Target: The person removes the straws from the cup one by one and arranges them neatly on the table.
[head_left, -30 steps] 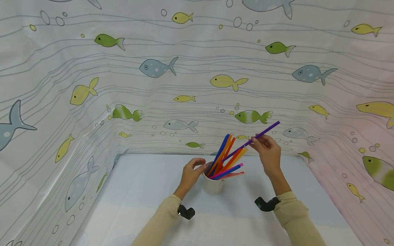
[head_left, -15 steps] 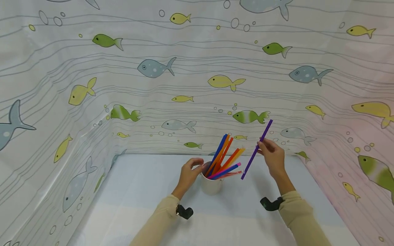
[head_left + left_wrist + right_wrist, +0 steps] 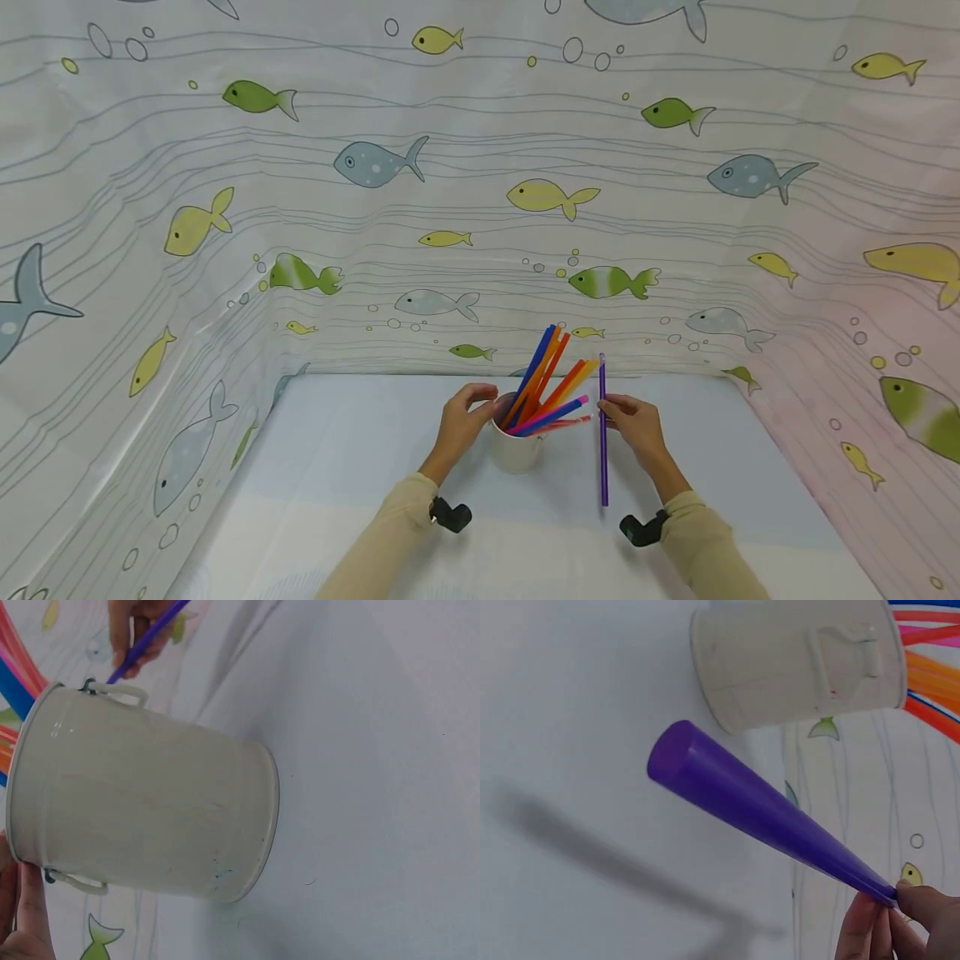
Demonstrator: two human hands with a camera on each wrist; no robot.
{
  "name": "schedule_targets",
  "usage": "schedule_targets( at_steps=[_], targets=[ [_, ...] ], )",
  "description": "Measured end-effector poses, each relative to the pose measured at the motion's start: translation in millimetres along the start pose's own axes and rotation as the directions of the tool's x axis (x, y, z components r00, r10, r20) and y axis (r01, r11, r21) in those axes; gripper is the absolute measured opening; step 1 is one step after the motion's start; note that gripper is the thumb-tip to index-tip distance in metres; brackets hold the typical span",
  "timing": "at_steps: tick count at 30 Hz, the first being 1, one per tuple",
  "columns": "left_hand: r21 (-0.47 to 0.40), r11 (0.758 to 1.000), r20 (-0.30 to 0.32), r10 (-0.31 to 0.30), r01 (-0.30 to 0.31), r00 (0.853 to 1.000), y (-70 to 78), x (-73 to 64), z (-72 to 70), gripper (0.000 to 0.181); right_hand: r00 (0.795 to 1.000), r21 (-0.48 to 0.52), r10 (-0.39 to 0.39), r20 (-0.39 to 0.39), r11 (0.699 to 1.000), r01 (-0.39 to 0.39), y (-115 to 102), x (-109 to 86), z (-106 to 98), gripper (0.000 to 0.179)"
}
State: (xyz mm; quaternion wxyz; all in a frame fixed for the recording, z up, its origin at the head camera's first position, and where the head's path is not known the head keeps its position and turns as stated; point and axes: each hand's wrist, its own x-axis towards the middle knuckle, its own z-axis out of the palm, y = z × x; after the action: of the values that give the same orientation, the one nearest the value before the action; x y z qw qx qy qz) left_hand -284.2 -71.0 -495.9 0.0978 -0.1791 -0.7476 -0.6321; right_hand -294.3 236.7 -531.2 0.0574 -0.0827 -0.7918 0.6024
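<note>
In the head view a small cream metal bucket (image 3: 517, 450) stands upright on the table, with a loop handle on each side. Straws (image 3: 551, 392) in blue, orange, red, yellow and pink lean out of its mouth. At the bucket's left rim, the left hand (image 3: 467, 421) holds on with thumb and fingers. To the right of the bucket, the right hand (image 3: 636, 425) pinches a long purple straw (image 3: 603, 458) between thumb and fingertips. The straw hangs nearly vertical, and its wide lower end (image 3: 671, 754) faces the camera in the right wrist view, apart from its shadow.
The table (image 3: 337, 500) has a pale blue-white covering. Sheets printed with fish (image 3: 551, 196) rise behind it and along both sides. A black wrist camera (image 3: 452, 517) sits on the left sleeve, another black camera (image 3: 643, 530) on the right.
The purple straw came out of the bucket, swung upright and was lowered to the bucket's right by the right hand. The left hand stays at the rim.
</note>
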Motion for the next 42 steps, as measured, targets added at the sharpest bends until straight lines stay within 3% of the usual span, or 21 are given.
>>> schedule_targets(
  at_steps=[8,12,20,27,32,37,42],
  targets=[
    [0.006,1.000,0.003,-0.012,0.012,1.000,-0.4,-0.2,0.3,0.028,0.998,0.011,0.047,0.040,0.999,-0.047,21,-6.0,14,0.046],
    [-0.006,1.000,0.004,-0.003,0.003,1.000,-1.0,0.3,0.3,0.028,0.994,-0.041,0.101,0.045,0.994,-0.099,30,-6.3,20,0.047],
    [-0.005,1.000,0.001,-0.029,0.029,1.000,-2.7,3.1,0.3,0.027,0.998,-0.107,0.054,0.031,0.993,-0.050,37,-10.5,28,0.030],
    [-0.019,0.999,0.008,-0.032,0.032,0.999,-4.8,2.5,-0.1,0.027,0.997,-0.104,0.074,0.029,0.992,-0.071,40,-13.4,33,0.027],
    [-0.015,0.999,0.016,-0.028,0.028,0.999,-4.3,2.2,-0.5,0.028,1.000,-0.198,0.006,0.004,0.980,-0.006,43,-13.5,35,0.027],
    [0.010,1.000,0.014,-0.026,0.025,1.000,-3.4,1.8,-0.9,0.028,0.993,-0.325,-0.118,0.001,0.939,0.112,39,-16.2,39,0.026],
    [0.009,1.000,0.011,-0.009,0.009,1.000,-16.2,4.5,-0.1,0.028,0.987,-0.403,-0.158,-0.011,0.904,0.140,37,-17.4,42,0.027]
  ],
)
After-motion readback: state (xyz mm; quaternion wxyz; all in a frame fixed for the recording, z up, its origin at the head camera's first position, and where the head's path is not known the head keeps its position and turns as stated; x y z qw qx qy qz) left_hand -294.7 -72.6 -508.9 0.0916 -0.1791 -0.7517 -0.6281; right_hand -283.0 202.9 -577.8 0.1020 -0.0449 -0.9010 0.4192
